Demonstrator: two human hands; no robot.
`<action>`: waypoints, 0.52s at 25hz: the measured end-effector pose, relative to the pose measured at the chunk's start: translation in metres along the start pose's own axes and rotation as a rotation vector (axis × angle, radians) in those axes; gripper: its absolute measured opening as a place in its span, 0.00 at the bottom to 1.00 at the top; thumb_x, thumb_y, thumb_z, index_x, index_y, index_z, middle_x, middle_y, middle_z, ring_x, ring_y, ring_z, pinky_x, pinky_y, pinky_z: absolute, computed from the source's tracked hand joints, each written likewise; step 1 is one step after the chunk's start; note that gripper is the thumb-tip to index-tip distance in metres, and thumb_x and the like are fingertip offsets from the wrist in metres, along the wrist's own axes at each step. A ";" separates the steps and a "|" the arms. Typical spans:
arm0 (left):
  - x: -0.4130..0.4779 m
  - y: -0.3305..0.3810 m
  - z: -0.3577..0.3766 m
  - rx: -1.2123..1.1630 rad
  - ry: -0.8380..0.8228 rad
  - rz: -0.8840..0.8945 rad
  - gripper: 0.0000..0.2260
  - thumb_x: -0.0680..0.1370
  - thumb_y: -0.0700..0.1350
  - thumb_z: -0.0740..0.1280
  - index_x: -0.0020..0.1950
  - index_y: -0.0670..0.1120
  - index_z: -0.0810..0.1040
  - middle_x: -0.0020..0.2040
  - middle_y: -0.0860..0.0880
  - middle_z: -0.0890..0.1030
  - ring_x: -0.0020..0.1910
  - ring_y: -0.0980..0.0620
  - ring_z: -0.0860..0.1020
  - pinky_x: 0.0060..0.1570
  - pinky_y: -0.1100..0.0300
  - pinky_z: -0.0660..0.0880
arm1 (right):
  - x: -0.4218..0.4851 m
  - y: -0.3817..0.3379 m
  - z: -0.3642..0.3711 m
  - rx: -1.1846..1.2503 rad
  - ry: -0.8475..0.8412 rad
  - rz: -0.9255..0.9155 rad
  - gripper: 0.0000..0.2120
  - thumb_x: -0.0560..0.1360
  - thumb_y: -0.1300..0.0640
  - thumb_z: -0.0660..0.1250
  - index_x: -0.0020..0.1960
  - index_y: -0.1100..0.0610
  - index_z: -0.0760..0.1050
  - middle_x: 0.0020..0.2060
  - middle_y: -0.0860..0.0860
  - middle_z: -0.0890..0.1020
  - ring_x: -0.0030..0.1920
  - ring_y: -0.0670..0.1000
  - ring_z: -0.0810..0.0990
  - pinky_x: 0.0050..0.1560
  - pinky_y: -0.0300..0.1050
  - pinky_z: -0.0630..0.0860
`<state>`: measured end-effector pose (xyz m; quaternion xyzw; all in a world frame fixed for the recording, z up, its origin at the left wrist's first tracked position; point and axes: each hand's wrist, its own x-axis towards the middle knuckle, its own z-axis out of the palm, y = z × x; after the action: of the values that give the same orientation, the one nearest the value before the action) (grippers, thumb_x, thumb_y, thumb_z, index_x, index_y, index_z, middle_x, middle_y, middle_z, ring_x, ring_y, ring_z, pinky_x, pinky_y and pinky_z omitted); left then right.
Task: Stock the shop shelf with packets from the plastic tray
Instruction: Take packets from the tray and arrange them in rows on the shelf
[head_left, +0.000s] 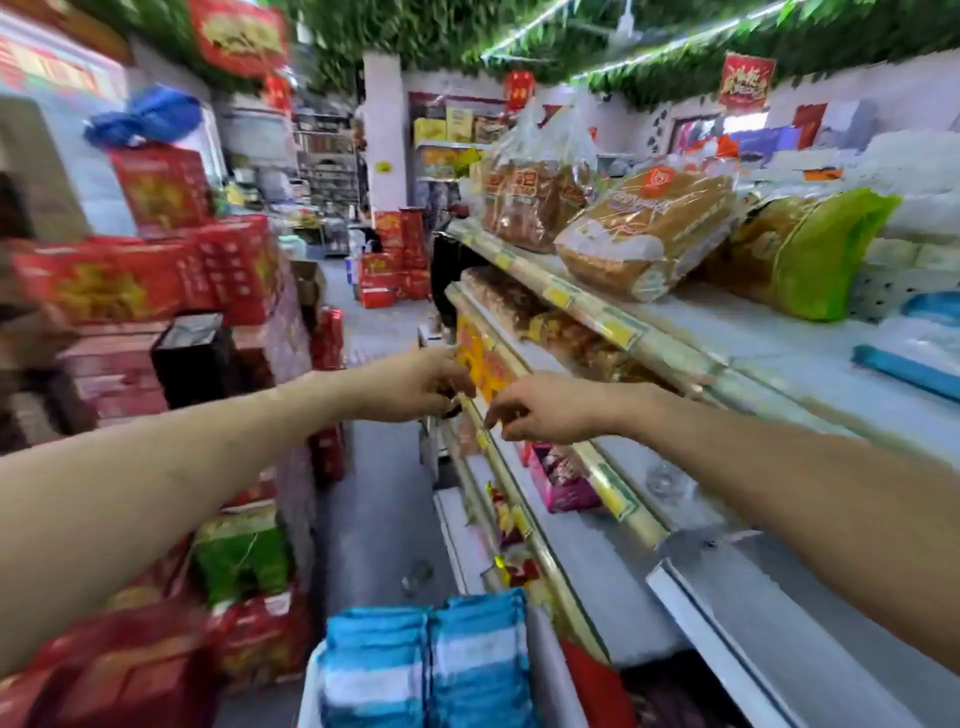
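Both arms reach out to the front edge of the middle shelf. My left hand and my right hand meet at an orange and yellow packet that stands at that edge, the fingers of both curled onto it. Motion blur hides the exact grip. Below, at the bottom of the view, blue and white packets stand in two rows inside a pale plastic tray.
Bread bags and a green bag lie on the top shelf. Pink packets sit on the shelf below my right hand. Red gift boxes are stacked high on the left. A narrow grey aisle runs between.
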<state>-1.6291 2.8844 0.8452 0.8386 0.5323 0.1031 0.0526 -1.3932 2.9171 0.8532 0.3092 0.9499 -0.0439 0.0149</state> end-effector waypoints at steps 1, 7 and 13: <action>-0.024 -0.007 0.021 -0.015 -0.034 -0.044 0.17 0.75 0.36 0.69 0.63 0.46 0.82 0.56 0.47 0.79 0.53 0.52 0.76 0.51 0.62 0.70 | 0.008 -0.007 0.028 0.027 -0.062 -0.011 0.13 0.81 0.56 0.66 0.65 0.54 0.80 0.56 0.50 0.82 0.48 0.48 0.76 0.42 0.38 0.68; -0.148 -0.030 0.164 -0.059 -0.303 -0.302 0.16 0.72 0.49 0.61 0.53 0.53 0.84 0.53 0.51 0.82 0.54 0.48 0.80 0.57 0.51 0.77 | 0.012 -0.027 0.186 0.181 -0.393 -0.063 0.14 0.78 0.59 0.68 0.63 0.56 0.81 0.48 0.46 0.80 0.50 0.47 0.77 0.50 0.40 0.69; -0.196 -0.025 0.223 -0.102 -0.384 -0.279 0.12 0.77 0.43 0.65 0.55 0.56 0.83 0.63 0.54 0.76 0.64 0.51 0.75 0.67 0.49 0.72 | -0.019 -0.027 0.273 0.287 -0.258 0.002 0.13 0.77 0.58 0.67 0.59 0.48 0.81 0.59 0.49 0.75 0.63 0.51 0.73 0.63 0.48 0.70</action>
<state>-1.6807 2.7229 0.5999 0.7574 0.6174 -0.0399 0.2088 -1.3932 2.8592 0.5843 0.3008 0.9238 -0.2182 0.0924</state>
